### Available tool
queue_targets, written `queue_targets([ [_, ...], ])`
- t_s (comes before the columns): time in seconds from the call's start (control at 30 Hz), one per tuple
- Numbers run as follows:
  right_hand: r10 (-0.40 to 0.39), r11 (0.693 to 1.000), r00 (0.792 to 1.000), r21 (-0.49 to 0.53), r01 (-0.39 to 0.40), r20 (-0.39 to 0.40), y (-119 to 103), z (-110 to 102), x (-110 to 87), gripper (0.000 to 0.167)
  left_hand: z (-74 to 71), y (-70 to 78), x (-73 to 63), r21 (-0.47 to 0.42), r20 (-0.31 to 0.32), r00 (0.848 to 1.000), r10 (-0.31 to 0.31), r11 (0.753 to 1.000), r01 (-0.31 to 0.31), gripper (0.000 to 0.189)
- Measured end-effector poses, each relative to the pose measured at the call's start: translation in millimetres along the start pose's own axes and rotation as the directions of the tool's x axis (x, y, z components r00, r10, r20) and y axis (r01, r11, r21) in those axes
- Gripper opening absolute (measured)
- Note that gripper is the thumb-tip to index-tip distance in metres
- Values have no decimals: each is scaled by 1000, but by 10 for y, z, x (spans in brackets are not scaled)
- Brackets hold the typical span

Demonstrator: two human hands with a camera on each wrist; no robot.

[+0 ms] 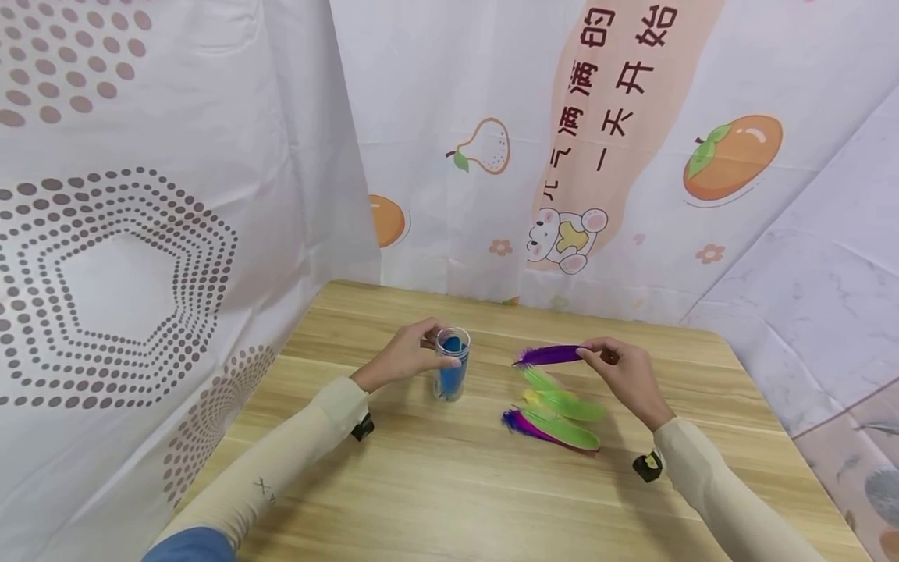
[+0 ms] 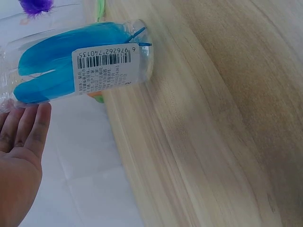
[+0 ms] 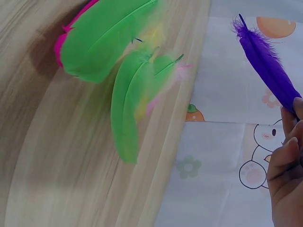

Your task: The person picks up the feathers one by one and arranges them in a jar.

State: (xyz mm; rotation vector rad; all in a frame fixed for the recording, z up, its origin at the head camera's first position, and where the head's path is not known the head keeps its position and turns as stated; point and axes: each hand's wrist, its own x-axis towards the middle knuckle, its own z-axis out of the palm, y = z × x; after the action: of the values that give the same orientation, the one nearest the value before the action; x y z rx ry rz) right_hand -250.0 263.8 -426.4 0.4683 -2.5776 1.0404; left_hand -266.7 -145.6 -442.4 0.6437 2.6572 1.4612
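Observation:
My left hand (image 1: pixel 402 359) grips a clear plastic jar (image 1: pixel 449 397) near its open top, thumb on the near side. Blue feathers (image 2: pixel 52 52) stand inside it, and a white barcode label (image 2: pixel 106 68) is stuck to its wall. In my right hand (image 1: pixel 628 378), thumb and fingers pinch the tip of a purple feather (image 1: pixel 553 355), its fluffy quill end pointing left toward the jar. Below that feather, several green feathers (image 1: pixel 574 406) lie on the table, some with yellow fluff. A magenta and blue feather (image 1: pixel 521 424) sticks out from under the nearest green one.
The wooden table (image 1: pixel 421 484) ends at a white printed curtain (image 1: pixel 442 257) behind. Another patterned curtain (image 1: pixel 281 195) hangs along the left side. Each wrist carries a small black camera, such as the one on the right wrist (image 1: pixel 647 467).

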Motion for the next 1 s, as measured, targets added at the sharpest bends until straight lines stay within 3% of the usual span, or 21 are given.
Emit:
queue_targets([
  [1.0, -32, 999, 999, 44, 33, -15, -195, -35, 149, 20, -16, 14, -1, 3, 12, 1000, -12, 1000, 12, 60],
])
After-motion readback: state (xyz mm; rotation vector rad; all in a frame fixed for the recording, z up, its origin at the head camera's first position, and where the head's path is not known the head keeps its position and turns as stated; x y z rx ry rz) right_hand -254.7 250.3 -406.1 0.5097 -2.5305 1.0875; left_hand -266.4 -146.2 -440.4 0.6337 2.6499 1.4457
